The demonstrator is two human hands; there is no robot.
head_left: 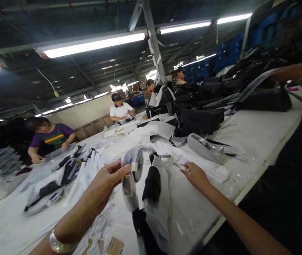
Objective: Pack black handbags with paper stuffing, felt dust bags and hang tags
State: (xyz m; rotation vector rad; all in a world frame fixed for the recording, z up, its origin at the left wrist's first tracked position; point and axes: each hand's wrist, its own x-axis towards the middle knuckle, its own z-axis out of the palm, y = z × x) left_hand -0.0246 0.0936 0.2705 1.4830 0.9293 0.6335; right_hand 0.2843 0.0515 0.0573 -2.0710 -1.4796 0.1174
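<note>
My left hand [110, 177], with a silver bracelet on the wrist, pinches a clear plastic wrapping [129, 193] around a strap-like piece with a round grey part. Directly right of it lies a black strap or bag part [151, 184] partly covered by white sheeting [164, 198]. My right hand [195, 173] is over the table, right of the white sheeting, with thumb and fingertips close together on a small pale thing too small to name.
The white table [257, 127] holds white paper, plastic and wrapped straps [68, 170]. Black bags [201, 120] are piled at the back right near a metal post [154, 42]. Several people sit beyond the table; another person's hand [290, 72] holds a strap at far right.
</note>
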